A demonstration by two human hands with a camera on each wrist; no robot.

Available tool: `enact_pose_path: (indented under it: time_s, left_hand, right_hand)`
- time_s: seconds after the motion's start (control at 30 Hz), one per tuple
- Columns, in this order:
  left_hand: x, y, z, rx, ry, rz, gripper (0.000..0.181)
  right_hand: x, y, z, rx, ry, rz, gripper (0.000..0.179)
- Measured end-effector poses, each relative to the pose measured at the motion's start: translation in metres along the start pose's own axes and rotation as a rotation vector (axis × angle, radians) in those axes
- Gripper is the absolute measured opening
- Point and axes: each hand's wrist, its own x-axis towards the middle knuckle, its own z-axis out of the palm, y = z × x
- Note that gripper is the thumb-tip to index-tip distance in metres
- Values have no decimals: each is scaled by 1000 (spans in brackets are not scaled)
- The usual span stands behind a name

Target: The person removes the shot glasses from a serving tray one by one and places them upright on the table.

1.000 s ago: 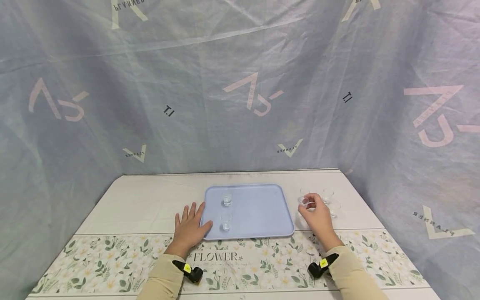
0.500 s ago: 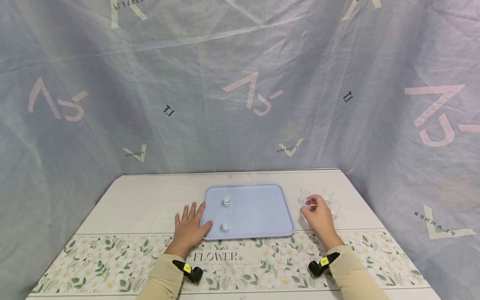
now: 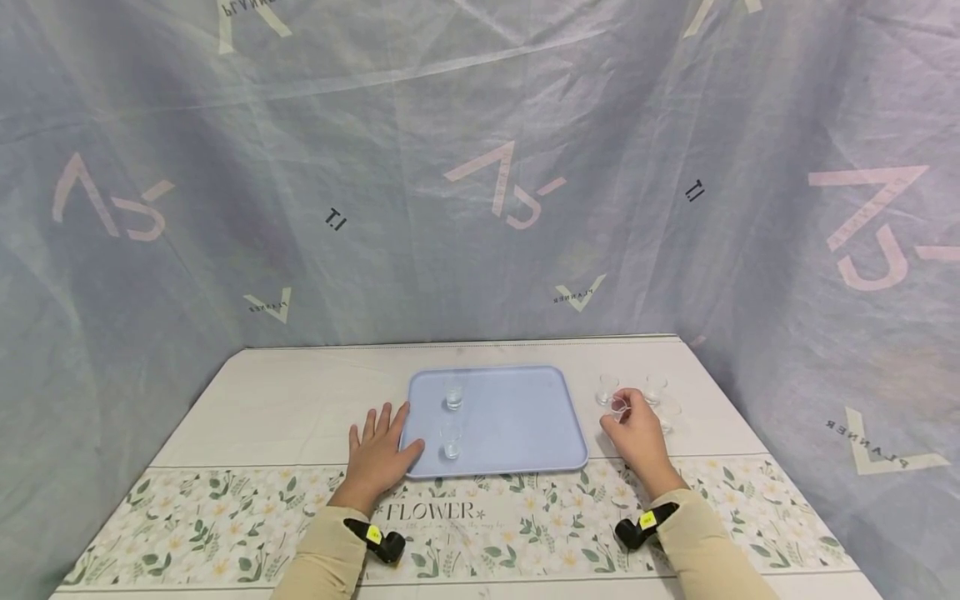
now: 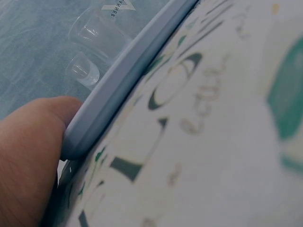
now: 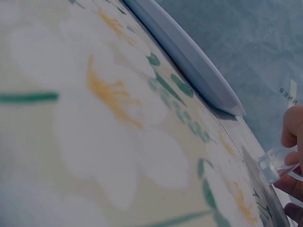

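Gray-blue cloth hangs behind and beside the white table, which has a flower band near the front. The left hand, fingers spread, touches the left edge of the blue tray. Right of it, the right hand pinches a clear glass near other glasses.

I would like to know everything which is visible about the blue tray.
The tray is light blue and rectangular, with rounded corners and a low raised rim; it looks like plastic. It lies flat on the tablecloth, its near edge over the floral band. Two clear cups stand upright on its left part, one behind the other. The left hand touches its left edge.
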Motion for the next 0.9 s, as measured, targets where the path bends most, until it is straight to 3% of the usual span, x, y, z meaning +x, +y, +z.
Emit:
enact_pose_path:
  time_s: [0.23,0.4,0.5,0.77,0.9]
  left_hand:
    - [1,0,0,25,-13,-20,77]
    - [3,0,-2,38,-29,-32,77]
    - [3,-1,-2,32,-29,-34,77]
    - [6,-5,4,28,-40,-27,79]
    - [5,-4,5,28,-37,-22,78]
  right_hand:
    - [1,-5,0,28,-15,-20,57]
    - [3,-16,2,109,106,-99,56]
    - [6,-26,5,103,154,-150,55]
    - [14,-59,26,65,150,-292,54]
    - [18,-73,44,124,105,-315,53]
